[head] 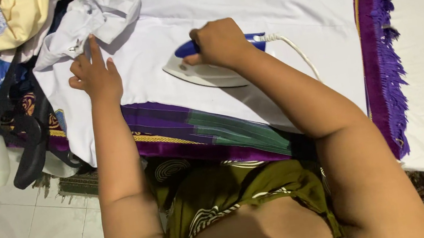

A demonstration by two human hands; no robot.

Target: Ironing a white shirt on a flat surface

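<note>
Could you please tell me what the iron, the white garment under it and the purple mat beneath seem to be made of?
The iron: apparently smooth moulded plastic, white body with a blue handle gripped by the right hand.
The white garment: thin woven cloth, probably cotton or a blend; it creases softly where the left hand presses.
The purple mat: woven textile, with a fringed edge and gold patterning.

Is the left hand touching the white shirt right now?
Touching. The head view shows the left hand lying flat on the white shirt, fingers spread near its crumpled sleeve, with no gap visible, while the right hand grips the iron.
</note>
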